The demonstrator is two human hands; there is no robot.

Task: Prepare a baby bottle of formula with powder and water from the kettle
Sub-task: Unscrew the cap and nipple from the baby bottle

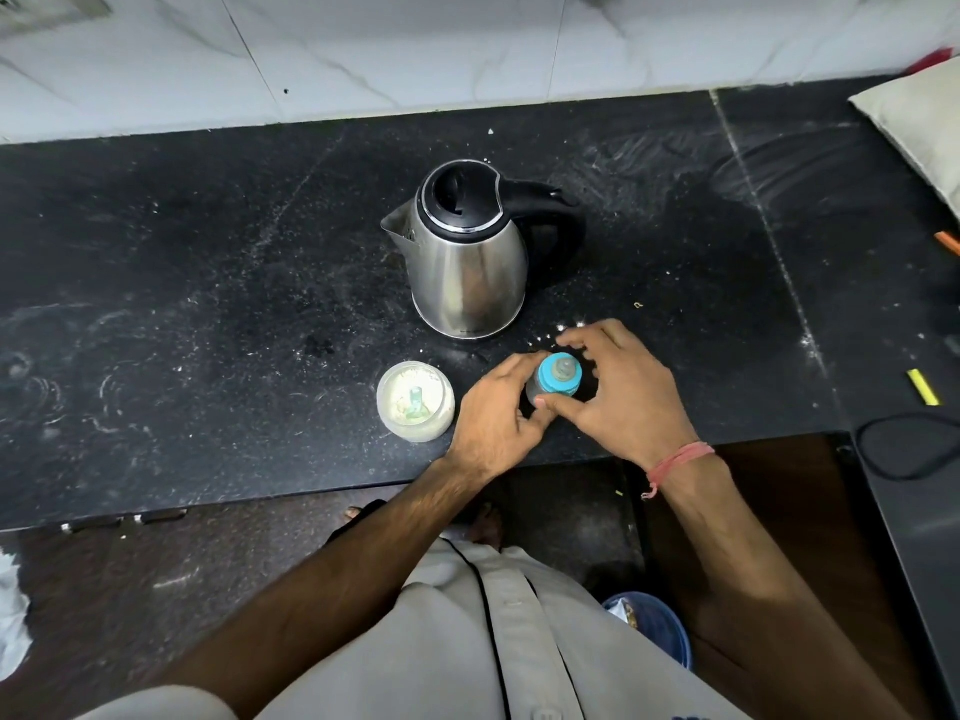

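Observation:
A small baby bottle (557, 376) with a blue collar and a grey teat stands on the black counter (208, 314) near its front edge. My left hand (498, 407) wraps the bottle's body from the left. My right hand (618, 387) curls around the blue collar from the right, thumb and fingers on it. Behind the bottle stands a steel kettle (467, 252) with a black lid shut, its spout to the left and its handle to the right. An open white tub of formula powder (415, 402) with a pale green scoop in it sits left of the bottle.
Spilled white powder dots the counter around the kettle's base. A cushion (919, 116) lies at the far right, with a yellow stick (923, 387) and a black cable (904, 449) near the right edge. A blue bin (654, 626) is on the floor below.

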